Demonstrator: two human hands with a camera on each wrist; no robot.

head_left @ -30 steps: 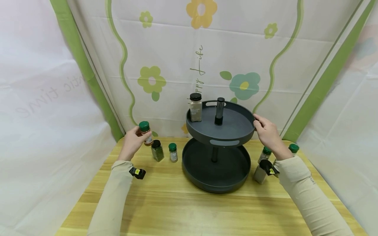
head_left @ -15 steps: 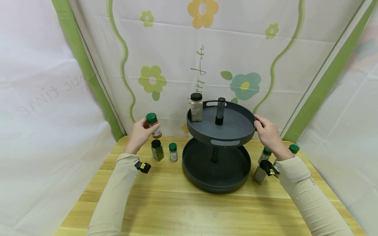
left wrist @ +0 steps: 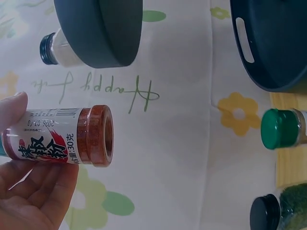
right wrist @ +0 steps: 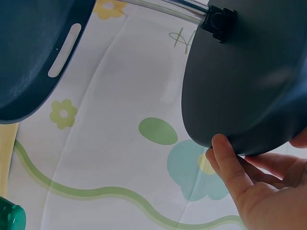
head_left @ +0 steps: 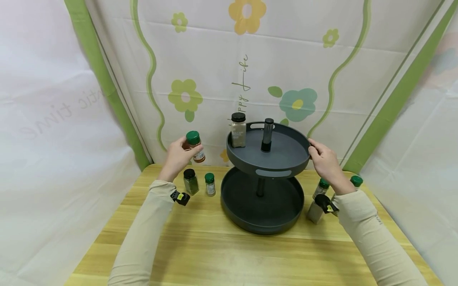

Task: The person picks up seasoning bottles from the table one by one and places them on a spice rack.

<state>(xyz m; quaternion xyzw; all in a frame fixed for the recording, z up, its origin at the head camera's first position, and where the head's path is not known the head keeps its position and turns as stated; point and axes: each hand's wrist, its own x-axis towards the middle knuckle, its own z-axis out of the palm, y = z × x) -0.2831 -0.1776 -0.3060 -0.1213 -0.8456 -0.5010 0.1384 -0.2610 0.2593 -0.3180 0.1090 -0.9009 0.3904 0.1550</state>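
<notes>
My left hand (head_left: 177, 155) grips a spice jar (head_left: 196, 147) with a green cap and red powder inside, raised above the table. In the left wrist view the label of this chili powder jar (left wrist: 55, 134) is visible. My right hand (head_left: 324, 159) holds the right rim of the upper tier of a dark two-tier turntable rack (head_left: 275, 159); in the right wrist view the fingers (right wrist: 228, 165) press under its edge. A black-capped jar (head_left: 238, 133) of pale powder stands at the left of that upper tier.
On the table (head_left: 222, 258), left of the rack, stand a black-capped jar of green herbs (head_left: 191, 183) and a small green-capped jar (head_left: 210, 186). Several jars (head_left: 321, 188) stand to the right, partly hidden by the right wrist. A patterned curtain (head_left: 214, 59) hangs behind.
My left hand has moved up and to the right with the chili powder jar, nearer the upper tier. The right hand stays on the rim.
</notes>
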